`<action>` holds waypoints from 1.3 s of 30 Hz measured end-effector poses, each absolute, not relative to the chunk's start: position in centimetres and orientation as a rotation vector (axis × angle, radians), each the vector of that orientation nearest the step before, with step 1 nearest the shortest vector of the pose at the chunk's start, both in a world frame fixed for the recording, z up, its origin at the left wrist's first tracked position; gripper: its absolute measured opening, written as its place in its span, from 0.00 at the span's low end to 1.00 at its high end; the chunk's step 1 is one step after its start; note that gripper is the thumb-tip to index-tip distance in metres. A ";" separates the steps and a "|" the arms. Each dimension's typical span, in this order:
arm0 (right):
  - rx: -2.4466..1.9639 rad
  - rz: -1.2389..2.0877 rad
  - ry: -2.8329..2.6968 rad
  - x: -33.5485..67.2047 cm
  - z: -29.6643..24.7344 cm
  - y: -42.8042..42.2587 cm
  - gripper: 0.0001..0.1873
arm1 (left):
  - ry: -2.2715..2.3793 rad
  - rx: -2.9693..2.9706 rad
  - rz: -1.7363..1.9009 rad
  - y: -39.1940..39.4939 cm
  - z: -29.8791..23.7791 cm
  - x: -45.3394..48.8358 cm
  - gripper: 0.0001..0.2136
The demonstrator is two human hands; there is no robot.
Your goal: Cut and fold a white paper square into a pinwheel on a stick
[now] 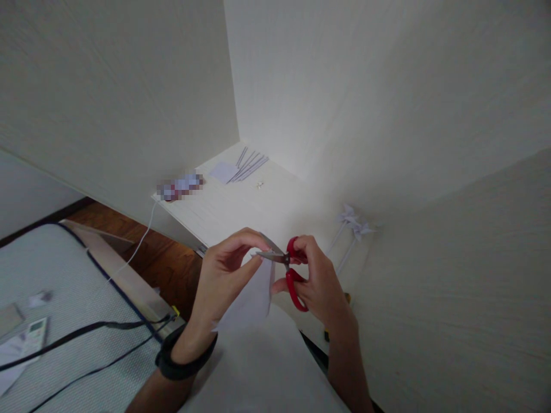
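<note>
Between thumb and fingertips my left hand (228,269) pinches the top of a sheet of white paper (253,295), which hangs down in front of my body. My right hand (318,278) has its thumb and fingers through the red handles of a pair of scissors (296,289). The scissor blades are spread apart and point left, at the paper's upper edge beside my left fingertips. Whether the blades are touching the paper I cannot tell.
On the white desk (279,212) lie several thin sticks (252,166), a pale paper square (222,171) and small bits (259,184). Paper pinwheels (355,222) on sticks stand at the right. A white cable (144,238) runs toward the bed (86,310), where a remote (35,334) lies.
</note>
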State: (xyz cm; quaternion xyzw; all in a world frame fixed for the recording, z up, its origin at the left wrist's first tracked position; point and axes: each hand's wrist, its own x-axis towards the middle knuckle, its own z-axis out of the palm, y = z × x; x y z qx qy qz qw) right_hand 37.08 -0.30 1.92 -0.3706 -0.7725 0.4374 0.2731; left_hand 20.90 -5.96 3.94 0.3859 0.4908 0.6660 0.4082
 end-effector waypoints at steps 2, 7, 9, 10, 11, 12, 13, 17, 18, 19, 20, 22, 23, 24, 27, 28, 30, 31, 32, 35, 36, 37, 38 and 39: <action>-1.003 1.181 -2.078 37.1 1.9 -0.3 0.20 | 1.255 0.980 1.692 -6.1 4.0 20.9 0.03; -1.041 1.178 -2.080 37.1 2.1 -0.3 0.22 | 1.287 1.032 1.701 -6.2 4.0 20.8 0.05; -1.049 1.171 -2.080 37.1 2.1 -0.3 0.22 | 1.283 1.042 1.692 -6.2 4.1 20.7 0.05; -1.046 1.166 -2.080 37.1 2.2 -0.3 0.23 | 1.278 1.043 1.689 -6.1 4.1 20.7 0.05; -1.042 1.161 -2.081 37.1 2.2 -0.3 0.22 | 1.269 1.044 1.688 -6.1 4.1 20.7 0.04; -1.034 1.156 -2.083 37.1 2.3 -0.3 0.22 | 1.263 1.042 1.689 -6.1 4.1 20.8 0.04; -1.025 1.154 -2.086 37.1 2.3 -0.3 0.22 | 1.256 1.037 1.695 -6.1 4.2 20.8 0.04; -1.007 1.167 -2.084 37.1 2.4 -0.2 0.22 | 1.229 0.990 1.730 -6.0 4.1 21.1 0.04; -1.006 1.172 -2.080 37.0 2.3 -0.2 0.22 | 1.218 0.978 1.740 -6.0 4.0 21.2 0.05; -1.009 1.176 -2.074 37.0 2.3 -0.2 0.22 | 1.206 0.967 1.752 -6.0 4.0 21.3 0.05; -1.012 1.182 -2.068 37.0 2.3 -0.2 0.23 | 1.194 0.957 1.763 -6.0 3.9 21.3 0.05; -1.020 1.195 -2.057 37.0 2.2 -0.3 0.23 | 1.179 0.943 1.784 -5.9 3.8 21.4 0.05; -1.025 1.200 -2.054 37.0 2.2 -0.3 0.24 | 1.181 0.940 1.789 -5.9 3.8 21.4 0.05; -1.028 1.202 -2.057 37.0 2.2 -0.3 0.24 | 1.190 0.941 1.789 -6.0 3.7 21.4 0.05; -1.027 1.171 -2.084 37.0 2.3 -0.4 0.24 | 1.212 0.957 1.782 -6.1 3.6 21.2 0.04; -1.027 1.155 -2.096 37.0 2.3 -0.4 0.24 | 1.210 0.964 1.782 -6.2 3.5 21.2 0.03; -1.036 1.131 -2.118 37.2 2.4 -0.3 0.23 | 1.195 0.975 1.782 -6.3 3.5 21.1 0.02; -1.043 1.130 -2.126 37.2 2.4 -0.3 0.24 | 1.187 0.982 1.781 -6.3 3.5 21.0 0.01; -1.051 1.137 -2.129 37.3 2.4 -0.3 0.24 | 1.180 0.991 1.780 -6.3 3.5 21.0 0.02; -1.064 1.163 -2.129 37.4 2.5 -0.2 0.24 | 1.168 1.005 1.775 -6.2 3.5 21.0 0.02; -1.066 1.163 -2.128 37.4 2.6 -0.2 0.23 | 1.168 1.007 1.772 -6.1 3.6 21.0 0.02; -1.067 1.153 -2.128 37.4 2.6 -0.2 0.23 | 1.172 1.008 1.769 -6.1 3.6 21.0 0.02; -1.067 1.137 -2.129 37.4 2.6 -0.2 0.23 | 1.179 1.008 1.766 -6.0 3.7 21.0 0.02; -1.063 1.119 -2.129 37.4 2.7 -0.2 0.23 | 1.185 1.008 1.766 -6.0 3.7 21.0 0.02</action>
